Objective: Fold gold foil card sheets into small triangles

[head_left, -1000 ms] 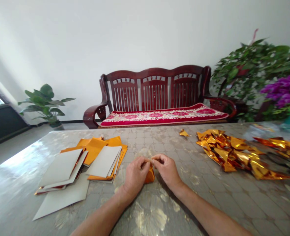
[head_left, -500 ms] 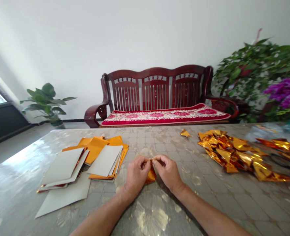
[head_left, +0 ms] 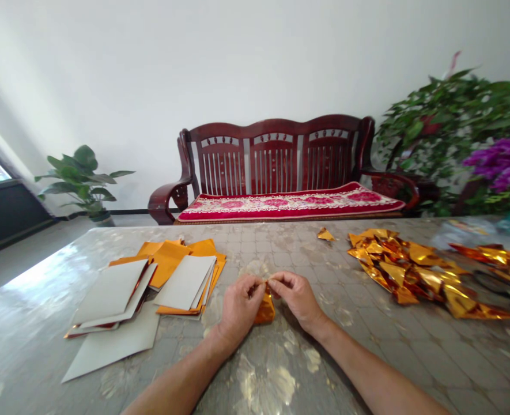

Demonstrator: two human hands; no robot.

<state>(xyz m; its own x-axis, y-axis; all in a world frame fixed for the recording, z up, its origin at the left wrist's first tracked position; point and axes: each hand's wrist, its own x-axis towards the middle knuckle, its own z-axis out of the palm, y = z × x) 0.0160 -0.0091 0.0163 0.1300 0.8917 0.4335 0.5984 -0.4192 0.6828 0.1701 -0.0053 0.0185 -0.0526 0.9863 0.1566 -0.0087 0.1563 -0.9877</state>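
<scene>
Between my hands a piece of shiny gold foil paper (head_left: 265, 310) is folded, its lower end near the tabletop. My left hand (head_left: 242, 302) pinches its top edge between thumb and forefinger and hides its left side. My right hand (head_left: 297, 298) grips the same top edge from the other side, fingertips almost touching the left ones. To the left lie a stack of paper sheets (head_left: 184, 283), pale side up over orange ones, and a second pale stack (head_left: 110, 292). A heap of folded gold foil pieces (head_left: 404, 262) is on the right.
A small gold folded piece (head_left: 325, 234) lies alone near the table's (head_left: 336, 357) far edge. Clear plastic (head_left: 466, 231) and a dark cord (head_left: 503, 285) are at the right. Behind the table stands a wooden bench (head_left: 274, 155), with potted plants (head_left: 84, 181) on either side.
Both hands keep their pinch on the gold foil paper. The right hand has shifted very slightly, showing a little more of the foil's front. Everything else stays put.
</scene>
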